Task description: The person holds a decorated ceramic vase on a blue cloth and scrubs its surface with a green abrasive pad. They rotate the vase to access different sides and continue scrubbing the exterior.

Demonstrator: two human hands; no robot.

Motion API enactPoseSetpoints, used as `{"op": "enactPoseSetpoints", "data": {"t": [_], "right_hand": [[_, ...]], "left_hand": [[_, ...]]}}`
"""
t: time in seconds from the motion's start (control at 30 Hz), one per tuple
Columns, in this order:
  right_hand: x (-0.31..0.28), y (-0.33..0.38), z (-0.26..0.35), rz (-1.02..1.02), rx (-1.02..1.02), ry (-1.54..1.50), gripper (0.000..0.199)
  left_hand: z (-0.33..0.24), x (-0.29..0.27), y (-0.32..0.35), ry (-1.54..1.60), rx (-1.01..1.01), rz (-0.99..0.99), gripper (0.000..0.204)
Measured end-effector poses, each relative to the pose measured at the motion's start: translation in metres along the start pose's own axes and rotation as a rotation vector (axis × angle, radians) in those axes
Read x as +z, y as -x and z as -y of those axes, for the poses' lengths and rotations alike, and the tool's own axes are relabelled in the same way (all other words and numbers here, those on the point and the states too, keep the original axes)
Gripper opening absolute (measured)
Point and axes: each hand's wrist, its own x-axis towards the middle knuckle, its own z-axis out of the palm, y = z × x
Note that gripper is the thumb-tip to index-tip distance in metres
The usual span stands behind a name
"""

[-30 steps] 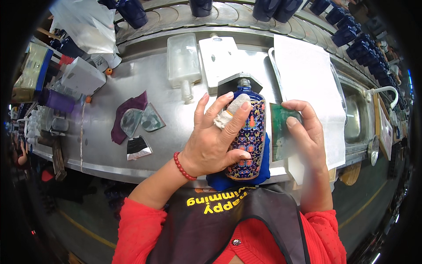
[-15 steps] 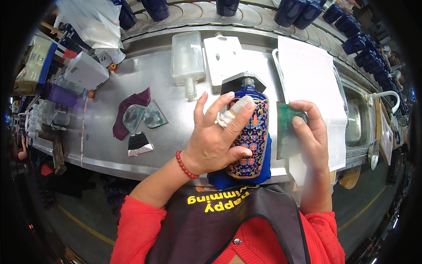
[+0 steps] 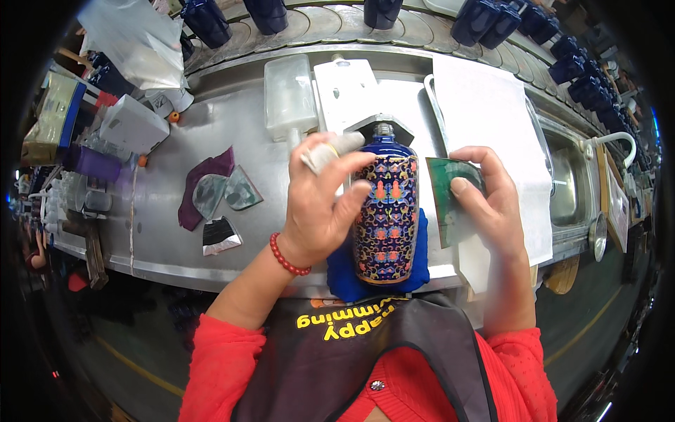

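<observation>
A dark blue glass bottle [image 3: 387, 218] with a colourful floral pattern lies in front of me, its threaded neck pointing away. Under its near end is a bunched blue cloth [image 3: 420, 271], and its neck rests by a dark angular support [image 3: 403, 132]. My left hand [image 3: 316, 197] is at the bottle's upper left side, fingers apart and a white wrapping on one finger; whether the fingertips touch the glass I cannot tell. To the right of the bottle, my right hand [image 3: 493, 200] pinches a flat green translucent scraper sheet [image 3: 443, 186] between thumb and fingers.
Left on the metal table [image 3: 162, 218] lie a purple piece [image 3: 200, 186] and several small flat pieces. A clear bottle [image 3: 287, 95] and a white block [image 3: 344, 91] stand behind. White paper [image 3: 485, 105] spreads at right beside a sink [image 3: 568, 183]. Blue containers line the far conveyor [image 3: 316, 32].
My left hand has drawn back from the bottle's front toward its left side, uncovering the pattern. The right hand, with the green sheet, has shifted slightly left in the picture, as has the bottle.
</observation>
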Motion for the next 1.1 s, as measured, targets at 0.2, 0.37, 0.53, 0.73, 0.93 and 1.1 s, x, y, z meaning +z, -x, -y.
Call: {"op": "enactPoseSetpoints", "data": {"t": [0.2, 0.37, 0.53, 0.73, 0.93, 1.1], "right_hand": [[-0.002, -0.005, -0.004, 0.019, 0.029, -0.081, 0.027], [-0.002, -0.005, -0.009, 0.01, 0.036, -0.106, 0.027], [-0.008, -0.012, -0.011, 0.048, -0.015, -0.055, 0.029], [-0.029, -0.048, -0.013, 0.162, -0.022, 0.135, 0.037], [-0.032, -0.069, -0.02, 0.237, -0.116, 0.12, 0.036], [-0.028, -0.059, -0.02, 0.216, -0.09, 0.107, 0.034]], "left_hand": [[0.006, 0.016, -0.034, 0.101, -0.225, 0.119, 0.032], [0.005, 0.021, -0.043, 0.019, -0.258, 0.185, 0.037], [0.006, 0.021, -0.042, 0.031, -0.243, 0.176, 0.032], [0.009, 0.022, -0.042, 0.096, -0.275, 0.171, 0.029], [0.001, 0.022, -0.034, 0.045, -0.258, 0.134, 0.04], [-0.001, 0.029, -0.028, 0.246, -0.497, 0.19, 0.043]]}}
